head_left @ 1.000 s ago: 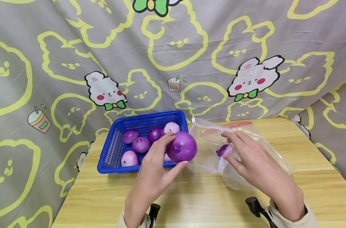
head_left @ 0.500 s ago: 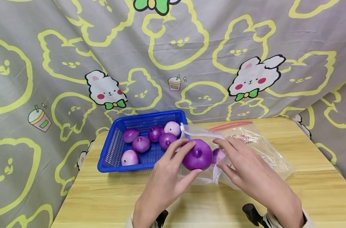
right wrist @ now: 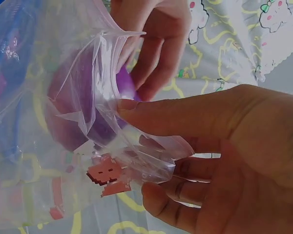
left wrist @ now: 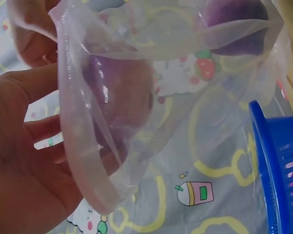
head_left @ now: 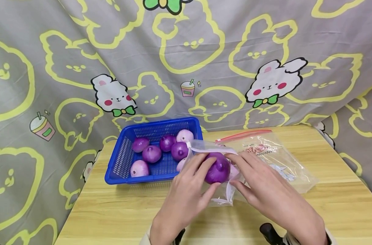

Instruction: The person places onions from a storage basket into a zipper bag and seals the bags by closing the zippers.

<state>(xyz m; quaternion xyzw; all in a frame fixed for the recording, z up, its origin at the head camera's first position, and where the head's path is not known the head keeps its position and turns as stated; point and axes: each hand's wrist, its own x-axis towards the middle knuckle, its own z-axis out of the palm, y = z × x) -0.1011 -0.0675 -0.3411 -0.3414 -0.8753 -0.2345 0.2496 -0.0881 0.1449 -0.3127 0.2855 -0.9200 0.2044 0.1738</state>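
A purple onion (head_left: 217,170) sits in the mouth of a clear zip bag (head_left: 214,147), gripped between the fingers and thumb of my left hand (head_left: 186,192). The bag's film covers part of that onion (left wrist: 119,92) in the left wrist view. My right hand (head_left: 265,185) pinches the edge of the bag's mouth, with thumb and fingers on the film (right wrist: 151,158). Deeper in the bag shows another purple onion (left wrist: 237,24), mostly hidden in the head view.
To the left stands a blue basket (head_left: 112,173) holding several purple and pale onions (head_left: 151,154). A second clear bag with a red zip (head_left: 267,149) lies flat on the wooden table (head_left: 112,214). Behind hangs a grey patterned curtain (head_left: 204,41).
My left hand has carried the onion rightward from the basket's edge into the bag's mouth. The bag's mouth has shifted left around it, and my right hand has moved slightly left with it.
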